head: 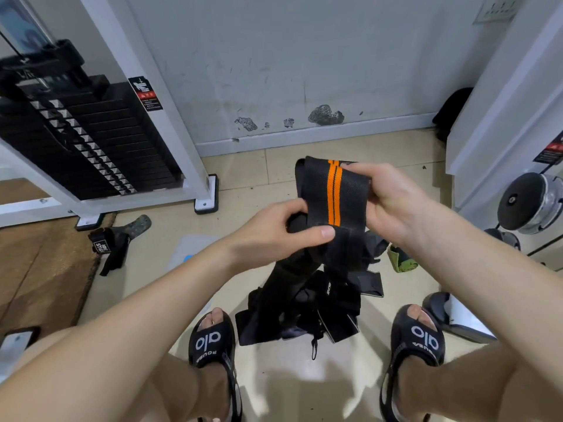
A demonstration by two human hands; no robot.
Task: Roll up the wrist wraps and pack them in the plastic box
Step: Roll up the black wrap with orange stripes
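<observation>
Hands, left (274,229) and right (393,199), each pinch the orange-striped wrist wrap (332,193).

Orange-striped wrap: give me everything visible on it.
The wrap is black woven, elastic-looking fabric with two orange stripes running lengthwise down its middle. It is held stretched in the air above the floor pile. The left hand pinches its near end, thumb on top; the right hand grips its right edge. Its far end folds over. More black strap hangs from below the left hand toward the pile.
</observation>
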